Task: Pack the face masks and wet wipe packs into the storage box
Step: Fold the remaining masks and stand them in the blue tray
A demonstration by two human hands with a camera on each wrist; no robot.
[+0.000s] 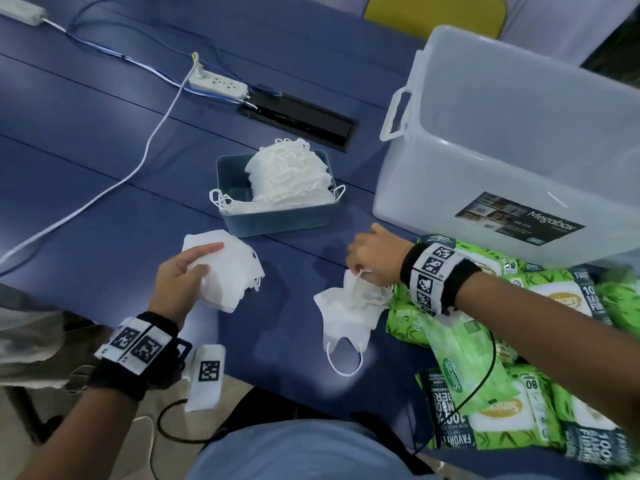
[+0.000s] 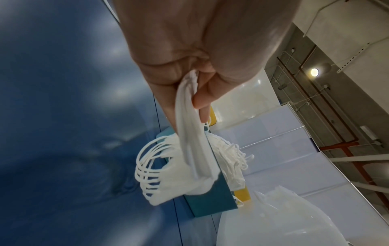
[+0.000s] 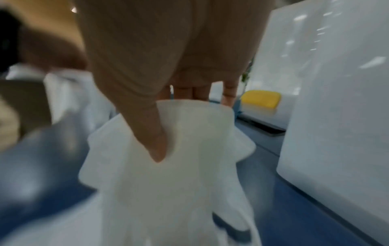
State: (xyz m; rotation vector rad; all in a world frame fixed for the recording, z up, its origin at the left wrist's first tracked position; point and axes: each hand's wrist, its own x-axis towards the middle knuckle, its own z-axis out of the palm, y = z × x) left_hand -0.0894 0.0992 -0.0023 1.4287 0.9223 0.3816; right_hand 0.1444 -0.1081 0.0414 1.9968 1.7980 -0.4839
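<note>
My left hand (image 1: 187,271) grips a stack of white face masks (image 1: 230,271) above the blue table; the left wrist view shows the stack (image 2: 189,131) pinched between thumb and fingers, ear loops dangling. My right hand (image 1: 372,259) pinches a few white masks (image 1: 349,311) that hang down over the table's near edge; in the right wrist view the thumb presses into the masks (image 3: 179,166). More masks (image 1: 287,174) are piled in a small teal bin (image 1: 280,220). The clear storage box (image 1: 512,140) stands at right. Green wet wipe packs (image 1: 519,375) lie under my right forearm.
A white power strip (image 1: 218,83) with cables and a black cable slot (image 1: 301,114) sit at the back of the table (image 1: 86,150). A yellow chair (image 1: 433,12) stands behind the box. A white tagged band (image 1: 207,375) hangs at the front edge.
</note>
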